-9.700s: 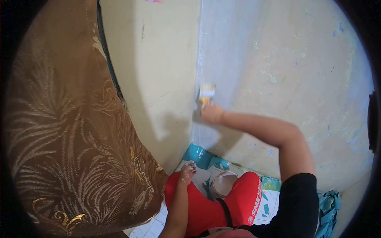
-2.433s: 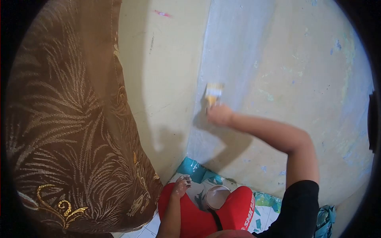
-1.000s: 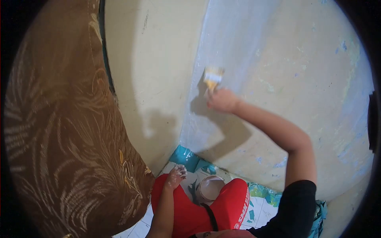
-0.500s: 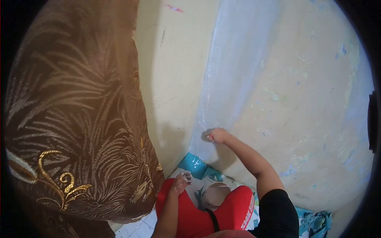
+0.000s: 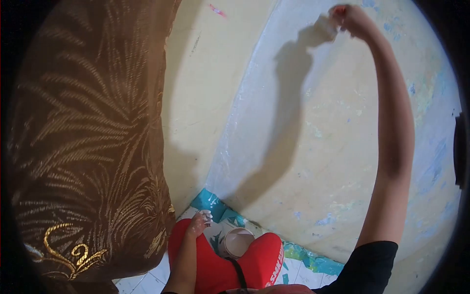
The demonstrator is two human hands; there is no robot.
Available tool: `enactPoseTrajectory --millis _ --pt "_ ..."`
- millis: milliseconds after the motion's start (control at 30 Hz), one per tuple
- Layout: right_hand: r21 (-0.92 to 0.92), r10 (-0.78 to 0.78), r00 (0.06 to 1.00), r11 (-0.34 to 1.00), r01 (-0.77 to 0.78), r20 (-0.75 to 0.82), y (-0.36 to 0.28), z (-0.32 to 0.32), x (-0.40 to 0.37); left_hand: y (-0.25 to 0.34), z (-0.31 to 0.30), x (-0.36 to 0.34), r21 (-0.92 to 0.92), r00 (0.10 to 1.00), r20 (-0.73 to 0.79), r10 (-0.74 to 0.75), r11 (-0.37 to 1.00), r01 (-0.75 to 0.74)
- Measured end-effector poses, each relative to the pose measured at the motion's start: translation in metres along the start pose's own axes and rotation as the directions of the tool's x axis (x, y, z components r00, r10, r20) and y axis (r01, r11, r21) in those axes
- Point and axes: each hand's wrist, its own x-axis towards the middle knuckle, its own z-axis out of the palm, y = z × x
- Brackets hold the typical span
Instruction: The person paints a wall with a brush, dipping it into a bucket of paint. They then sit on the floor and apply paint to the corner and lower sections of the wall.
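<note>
High on the wall, the right hand's fingers clamp a blurred brush.

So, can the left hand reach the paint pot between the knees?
Probably yes: the left hand rests on the red knee beside the paint pot, nothing between them, its top open. The right hand holds the brush high on the wall.

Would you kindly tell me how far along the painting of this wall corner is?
Done: a pale, wet-looking strip beside the corner. In hand: the right hand holds a brush, blurred, high against the wall, while the left hand rests on a red leg by the paint pot. Left: the wall farther right looks patchy yellow with blue-green flecks.
</note>
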Motion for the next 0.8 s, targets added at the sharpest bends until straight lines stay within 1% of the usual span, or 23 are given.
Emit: enactPoseTrajectory --millis 67,100,133,167,200,233,267,333,367,400,433,467,533,567,600,667,700,733,767,800 --pt "-0.23 -0.016 0.969 0.972 -0.042 -0.245 -0.024 -0.028 -0.001 -0.001 -0.001 0.0 -0.003 0.995 -0.094 -0.039 0.999 0.039" --pt "-0.319 -0.145 0.949 0.946 0.05 -0.281 -0.017 -0.033 0.006 -0.001 -0.002 0.0 0.003 0.994 -0.096 -0.042 0.999 0.043" --pt "-0.316 -0.138 0.948 0.948 0.043 -0.285 -0.016 -0.031 0.007 -0.001 -0.003 0.0 -0.028 0.998 -0.056 -0.031 0.999 0.029" --pt "-0.314 -0.127 0.936 0.949 0.019 -0.328 -0.017 -0.027 0.007 -0.001 -0.004 -0.001 -0.058 1.0 -0.017 -0.016 0.998 0.015" --pt "-0.311 -0.116 0.921 0.95 -0.006 -0.373 -0.018 -0.021 0.006 0.0 -0.005 -0.001 -0.046 1.0 -0.016 -0.014 0.999 0.013" --pt "-0.357 -0.259 0.878 0.928 0.109 -0.403 -0.015 -0.011 -0.001 -0.001 -0.006 -0.002 -0.057 0.999 -0.026 -0.035 0.998 0.033" --pt "-0.488 -0.388 0.793 0.863 0.132 -0.47 -0.006 0.004 0.004 0.0 -0.006 -0.002 -0.068 0.998 -0.033 -0.053 0.996 0.051" --pt "-0.497 -0.312 0.814 0.867 0.033 -0.49 -0.008 0.016 -0.01 0.002 -0.006 -0.003 -0.024 0.999 -0.03 -0.039 0.999 0.038" --pt "-0.493 -0.302 0.812 0.87 0.02 -0.5 -0.004 0.022 -0.008 0.003 -0.006 -0.002 -0.056 0.998 -0.031 -0.049 0.997 0.047" --pt "-0.511 -0.239 0.87 0.86 -0.018 -0.432 0.002 0.028 -0.006 0.003 -0.007 -0.002 -0.087 0.998 -0.032 -0.062 0.994 0.059" --pt "-0.53 -0.167 0.918 0.846 -0.054 -0.36 0.009 0.035 -0.005 0.003 -0.008 -0.001 -0.105 0.994 -0.067 -0.086 0.991 0.079" --pt "-0.551 -0.085 0.954 0.83 -0.092 -0.287 0.021 0.044 -0.006 0.002 -0.011 0.001 -0.084 0.993 -0.067 -0.093 0.993 0.088" --pt "-0.604 -0.309 0.929 0.787 0.13 -0.202 0.056 0.091 -0.011 0.0 -0.015 0.006 -0.095 0.983 -0.13 -0.127 0.989 0.115" --pt "-0.455 -0.256 0.947 0.879 0.145 -0.193 0.056 0.11 -0.026 0.003 -0.01 0.003 -0.072 0.99 -0.095 -0.106 0.992 0.099" --pt "-0.291 -0.21 0.961 0.945 0.152 -0.178 0.045 0.13 -0.046 0.005 -0.009 0.005 -0.052 0.989 -0.095 -0.113 0.993 0.108" --pt "-0.327 -0.16 0.982 0.938 0.118 -0.103 0.019 0.174 -0.092 0.003 -0.014 0.004 -0.132 0.986 -0.083 -0.143 0.983 0.132" --pt "-0.408 -0.232 0.971 0.893 0.19 -0.054 0.004 0.19 -0.119 0.002 -0.014 0.003 -0.123 0.984 -0.091 -0.15 0.983 0.139" --pt "-0.506 -0.269 0.963 0.828 0.241 0.019 -0.009 0.208 -0.142 0.002 -0.01 0.001 -0.111 0.989 -0.091 -0.117 0.988 0.107" --pt "-0.446 -0.352 0.936 0.837 0.318 0.007 -0.019 0.23 -0.167 0.003 -0.009 0.0 -0.1 0.992 -0.092 -0.083 0.992 0.074" --pt "-0.335 -0.361 0.93 0.87 0.361 0.064 -0.032 0.246 -0.19 0.004 -0.009 0.0 -0.094 0.991 -0.1 -0.085 0.993 0.076"
